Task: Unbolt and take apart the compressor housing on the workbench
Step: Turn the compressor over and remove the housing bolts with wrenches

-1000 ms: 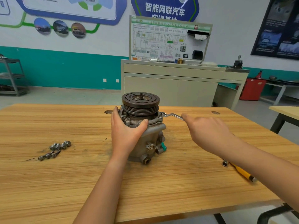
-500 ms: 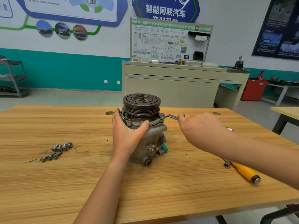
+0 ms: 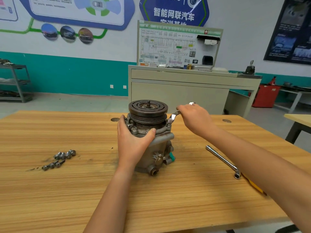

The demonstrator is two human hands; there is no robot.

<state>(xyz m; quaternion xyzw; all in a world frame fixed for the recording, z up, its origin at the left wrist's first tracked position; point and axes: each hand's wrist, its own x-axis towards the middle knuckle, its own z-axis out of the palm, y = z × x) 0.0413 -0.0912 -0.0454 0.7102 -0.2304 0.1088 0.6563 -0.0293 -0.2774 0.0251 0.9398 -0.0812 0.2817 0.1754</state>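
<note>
Left hand point(image 3: 133, 142) around compressor point(image 3: 151, 140), right hand point(image 3: 195, 120) gripping wrench point(image 3: 174, 116).

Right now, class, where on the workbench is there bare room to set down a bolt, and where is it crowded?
Bare wood: front-left corner of the workbench, bordered by the loose bolts and left forearm; also between compressor and L-shaped wrench. Crowded: the compressor's top, where left hand grips and right hand holds the spanner.
</note>
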